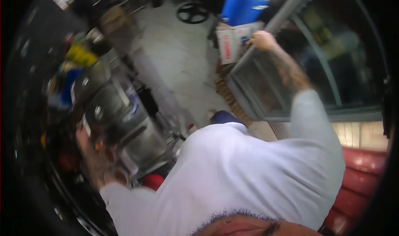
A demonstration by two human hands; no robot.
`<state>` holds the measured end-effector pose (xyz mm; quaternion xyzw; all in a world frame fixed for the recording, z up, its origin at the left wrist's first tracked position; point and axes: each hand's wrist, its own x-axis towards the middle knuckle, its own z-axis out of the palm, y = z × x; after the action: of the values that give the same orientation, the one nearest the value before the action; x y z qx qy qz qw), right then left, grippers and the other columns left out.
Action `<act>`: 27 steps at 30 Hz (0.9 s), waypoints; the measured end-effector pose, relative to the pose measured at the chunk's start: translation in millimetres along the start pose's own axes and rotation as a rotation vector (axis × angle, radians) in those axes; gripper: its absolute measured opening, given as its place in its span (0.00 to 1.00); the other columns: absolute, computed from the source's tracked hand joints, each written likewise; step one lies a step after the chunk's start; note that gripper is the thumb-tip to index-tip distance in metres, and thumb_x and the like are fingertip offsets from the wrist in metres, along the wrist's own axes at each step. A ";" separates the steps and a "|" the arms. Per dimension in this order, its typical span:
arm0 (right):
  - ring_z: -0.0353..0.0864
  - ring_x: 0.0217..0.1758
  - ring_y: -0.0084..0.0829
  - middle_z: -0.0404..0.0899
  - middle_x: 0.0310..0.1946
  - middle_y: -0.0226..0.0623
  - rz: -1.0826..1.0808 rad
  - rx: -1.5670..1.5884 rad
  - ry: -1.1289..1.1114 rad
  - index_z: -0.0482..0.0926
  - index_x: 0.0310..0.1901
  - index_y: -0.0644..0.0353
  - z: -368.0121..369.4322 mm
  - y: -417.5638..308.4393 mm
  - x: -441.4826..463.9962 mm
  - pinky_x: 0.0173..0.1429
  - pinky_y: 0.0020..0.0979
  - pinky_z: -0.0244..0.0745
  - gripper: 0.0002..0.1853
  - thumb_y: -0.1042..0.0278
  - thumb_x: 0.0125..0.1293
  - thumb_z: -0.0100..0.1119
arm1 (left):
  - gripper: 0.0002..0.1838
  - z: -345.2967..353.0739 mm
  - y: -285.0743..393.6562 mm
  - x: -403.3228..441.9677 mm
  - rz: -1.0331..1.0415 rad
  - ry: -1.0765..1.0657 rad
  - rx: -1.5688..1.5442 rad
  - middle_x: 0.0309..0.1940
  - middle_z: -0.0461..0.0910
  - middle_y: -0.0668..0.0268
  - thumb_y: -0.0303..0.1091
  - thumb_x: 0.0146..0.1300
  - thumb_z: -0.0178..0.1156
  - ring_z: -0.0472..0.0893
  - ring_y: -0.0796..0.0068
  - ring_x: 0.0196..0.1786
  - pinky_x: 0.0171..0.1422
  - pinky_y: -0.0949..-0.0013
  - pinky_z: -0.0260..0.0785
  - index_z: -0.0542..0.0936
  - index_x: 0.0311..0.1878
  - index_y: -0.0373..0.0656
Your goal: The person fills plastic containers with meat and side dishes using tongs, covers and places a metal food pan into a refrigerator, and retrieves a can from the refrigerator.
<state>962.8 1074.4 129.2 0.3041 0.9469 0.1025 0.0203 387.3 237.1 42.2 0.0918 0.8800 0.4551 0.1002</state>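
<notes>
In the head view my right hand (264,40) reaches forward, its fingers curled over the grey-framed edge of a glass door (336,49) that looks like a display fridge's. On the other side my left hand (83,137) is low beside a metal counter (143,146). Its fingers look closed at a small pale flat thing (86,126), too blurred to name. Round metal lids or pans (103,105) lie on the counter right by that hand.
A blue drinks cooler (243,5) stands on a white carton with red print (227,47) ahead. Yellow and blue packages (81,55) crowd the counter's far end. A black wheel-like base (192,13) rests on the pale floor (174,57). Red padded seating (357,182) is at right.
</notes>
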 end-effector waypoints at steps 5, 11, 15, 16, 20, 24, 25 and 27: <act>0.74 0.67 0.38 0.83 0.56 0.33 -0.038 -0.448 -0.291 0.88 0.49 0.47 103.8 24.1 36.7 0.68 0.48 0.61 0.16 0.58 0.70 0.51 | 0.18 34.0 40.8 -24.1 -0.116 0.155 -0.062 0.43 0.86 0.58 0.33 0.70 0.59 0.84 0.71 0.47 0.52 0.67 0.75 0.82 0.55 0.29; 0.82 0.59 0.34 0.85 0.56 0.29 0.148 -0.380 -0.687 0.87 0.54 0.47 82.4 16.6 90.0 0.54 0.46 0.72 0.16 0.61 0.66 0.60 | 0.17 33.8 39.0 -28.8 -0.192 0.308 -0.060 0.40 0.86 0.59 0.35 0.70 0.61 0.82 0.74 0.41 0.48 0.69 0.74 0.83 0.53 0.30; 0.84 0.51 0.34 0.86 0.50 0.22 0.292 -0.491 -0.824 0.87 0.54 0.43 142.6 30.1 109.6 0.37 0.49 0.74 0.16 0.57 0.66 0.62 | 0.15 30.4 35.0 -25.8 -0.282 0.227 0.041 0.37 0.87 0.61 0.34 0.70 0.60 0.81 0.74 0.39 0.47 0.67 0.73 0.85 0.49 0.30; 0.84 0.49 0.31 0.86 0.49 0.22 0.396 -0.507 -0.857 0.87 0.53 0.43 170.5 37.7 119.6 0.36 0.49 0.74 0.16 0.58 0.65 0.64 | 0.15 25.9 29.7 -24.7 -0.250 0.184 0.080 0.37 0.87 0.62 0.34 0.70 0.60 0.81 0.74 0.39 0.47 0.66 0.72 0.85 0.48 0.30; 0.84 0.50 0.33 0.86 0.47 0.26 0.422 -0.396 -0.925 0.88 0.50 0.48 153.2 27.2 137.0 0.44 0.47 0.77 0.15 0.56 0.62 0.66 | 0.16 26.3 1.9 -15.5 -0.134 0.219 0.176 0.36 0.87 0.54 0.37 0.69 0.60 0.82 0.68 0.37 0.46 0.61 0.73 0.84 0.47 0.31; 0.86 0.49 0.41 0.87 0.45 0.40 -0.041 -0.135 -0.705 0.88 0.44 0.54 137.5 -38.6 149.9 0.52 0.45 0.79 0.15 0.54 0.63 0.63 | 0.17 24.9 38.1 -37.5 -0.287 0.185 0.283 0.33 0.85 0.47 0.40 0.68 0.60 0.85 0.53 0.38 0.44 0.56 0.72 0.84 0.44 0.33; 0.86 0.49 0.43 0.87 0.44 0.44 -0.175 -0.051 -0.669 0.88 0.42 0.55 136.3 -69.8 160.7 0.55 0.44 0.79 0.16 0.53 0.63 0.62 | 0.17 29.5 49.8 -42.3 -0.185 0.233 0.347 0.35 0.85 0.47 0.41 0.68 0.60 0.85 0.51 0.40 0.45 0.58 0.72 0.84 0.47 0.34; 0.86 0.46 0.52 0.86 0.39 0.52 -0.316 -0.076 -0.772 0.86 0.35 0.63 151.1 -149.2 206.9 0.54 0.46 0.80 0.20 0.51 0.63 0.60 | 0.19 31.0 56.0 -44.9 -0.261 0.250 0.304 0.40 0.86 0.47 0.43 0.69 0.60 0.85 0.50 0.45 0.49 0.59 0.74 0.84 0.49 0.34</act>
<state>724.2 1103.4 -44.5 0.1703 0.9004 0.0114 0.4001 442.5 281.9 74.7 -0.0657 0.9485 0.3082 0.0335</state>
